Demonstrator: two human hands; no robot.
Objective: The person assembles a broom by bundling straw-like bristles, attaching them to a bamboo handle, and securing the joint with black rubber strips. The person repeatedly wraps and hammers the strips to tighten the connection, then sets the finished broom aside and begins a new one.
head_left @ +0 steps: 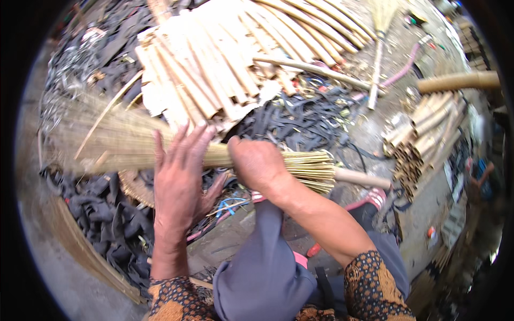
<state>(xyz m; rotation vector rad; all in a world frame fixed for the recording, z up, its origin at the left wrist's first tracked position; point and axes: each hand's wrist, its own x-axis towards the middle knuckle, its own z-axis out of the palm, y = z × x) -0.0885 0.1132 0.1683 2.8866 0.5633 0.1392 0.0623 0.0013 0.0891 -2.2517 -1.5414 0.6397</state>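
Note:
A grass broom (123,140) lies crosswise before me, its wide fan of fine bristles blurred toward the left. At the right its bundled stalk ends (310,168) show, and a pale round stick (363,177) juts out beyond them. My right hand (261,165) is closed around the bundled stalks near the middle. Fingers spread, my left hand (183,174) is at the base of the fan; whether its palm presses on the bristles I cannot tell. My legs are under the broom.
Bamboo sticks (198,69) lie in a row ahead. A bundle of bamboo tubes (428,136) is at the right. Black rubber strips (300,117) litter the ground, with more dark scraps (107,219) at the left. Another broom (379,48) lies at the far right.

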